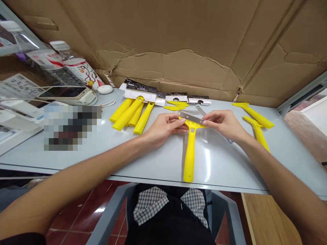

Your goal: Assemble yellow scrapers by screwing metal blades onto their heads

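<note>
A yellow-handled scraper (189,153) lies on the table in front of me, its handle pointing toward the near edge. Across its head rests a flat metal blade (192,117) with small holes. My left hand (167,126) is closed on the left end of the scraper head, thumb on the blade. With thumb and fingers, my right hand (221,123) pinches the right end of the blade. Behind the blade lie another thin metal strip (200,109) and several small yellow plastic pieces (176,106). A blue tip of something pokes out beneath my right hand, mostly hidden.
Several yellow scrapers (130,112) in black-and-white card sleeves (140,91) lie back left. More cards (199,99) sit behind the blade. Loose yellow handles (259,117) are at right. A phone (63,94), bottles (76,66) and a blurred patch occupy the left. Cardboard (178,34) walls the back.
</note>
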Demonstrator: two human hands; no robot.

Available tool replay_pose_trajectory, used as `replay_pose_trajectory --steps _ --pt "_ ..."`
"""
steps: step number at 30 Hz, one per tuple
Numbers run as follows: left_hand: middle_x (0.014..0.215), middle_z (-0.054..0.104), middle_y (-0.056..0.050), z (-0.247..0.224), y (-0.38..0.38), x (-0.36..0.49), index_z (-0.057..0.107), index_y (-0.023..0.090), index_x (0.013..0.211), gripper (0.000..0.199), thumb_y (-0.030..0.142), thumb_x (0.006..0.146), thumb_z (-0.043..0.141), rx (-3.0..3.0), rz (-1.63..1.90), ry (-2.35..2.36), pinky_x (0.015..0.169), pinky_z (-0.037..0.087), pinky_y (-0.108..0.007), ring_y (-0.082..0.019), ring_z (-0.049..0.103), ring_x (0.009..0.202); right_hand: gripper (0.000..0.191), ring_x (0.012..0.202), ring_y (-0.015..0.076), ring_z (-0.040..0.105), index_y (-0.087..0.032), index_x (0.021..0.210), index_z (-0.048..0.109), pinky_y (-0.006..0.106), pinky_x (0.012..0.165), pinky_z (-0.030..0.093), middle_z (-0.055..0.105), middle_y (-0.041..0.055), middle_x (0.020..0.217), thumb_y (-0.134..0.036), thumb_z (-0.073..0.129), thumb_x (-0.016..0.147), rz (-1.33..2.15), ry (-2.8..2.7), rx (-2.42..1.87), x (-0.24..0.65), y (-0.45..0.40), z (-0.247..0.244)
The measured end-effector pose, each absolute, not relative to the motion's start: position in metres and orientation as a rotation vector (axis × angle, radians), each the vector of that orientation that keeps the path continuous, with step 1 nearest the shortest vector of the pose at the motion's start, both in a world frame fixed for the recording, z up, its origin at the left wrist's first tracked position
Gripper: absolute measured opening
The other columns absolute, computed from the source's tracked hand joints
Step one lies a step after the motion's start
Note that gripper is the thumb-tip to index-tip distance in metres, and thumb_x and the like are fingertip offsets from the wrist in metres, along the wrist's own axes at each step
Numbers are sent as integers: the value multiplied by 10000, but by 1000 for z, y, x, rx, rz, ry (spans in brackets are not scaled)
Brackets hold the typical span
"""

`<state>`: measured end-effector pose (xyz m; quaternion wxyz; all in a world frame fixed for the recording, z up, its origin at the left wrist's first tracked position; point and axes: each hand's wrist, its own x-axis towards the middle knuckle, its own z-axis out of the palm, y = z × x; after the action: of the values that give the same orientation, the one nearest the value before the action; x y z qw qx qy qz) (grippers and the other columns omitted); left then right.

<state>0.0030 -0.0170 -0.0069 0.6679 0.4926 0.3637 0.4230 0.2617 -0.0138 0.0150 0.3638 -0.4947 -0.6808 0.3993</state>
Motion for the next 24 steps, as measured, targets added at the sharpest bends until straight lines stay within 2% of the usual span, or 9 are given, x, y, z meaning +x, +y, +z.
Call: replay_pose_trajectory --steps 6,12,17,24 --pt "956 816 -115 -5 -17 5 784 117 971 184 285 906 824 1112 957 835 896 637 -355 -183 776 868 419 697 160 595 -208 902 822 341 685 498 691 17 744 -579 917 732 1020 -1757 -1280 259 -14 13" --pt "1012 826 -121 -4 -18 4 789 122 1018 201 286 906 817 1113 951 823 921 634 -357 -200 787 928 424 779 195 676 -211 930 817 345 704 527 783 65 912 -571 924 734 1059 -1755 -1307 259 -15 14" --pt "1027 823 -121 -7 -18 4 795 143 996 184 298 900 819 1110 960 825 921 633 -353 -212 791 953 494 681 190 668 -188 974 795 350 662 540 766 56 761 -591 931 721 1161 -1726 -1289 257 -17 17" --pt "922 808 -102 -4 -20 6 785 137 979 143 269 923 791 1129 951 847 923 622 -363 -183 770 864 479 670 185 676 -191 940 787 348 641 553 768 61 775 -567 953 695 1155 -1683 -1282 256 -18 17"
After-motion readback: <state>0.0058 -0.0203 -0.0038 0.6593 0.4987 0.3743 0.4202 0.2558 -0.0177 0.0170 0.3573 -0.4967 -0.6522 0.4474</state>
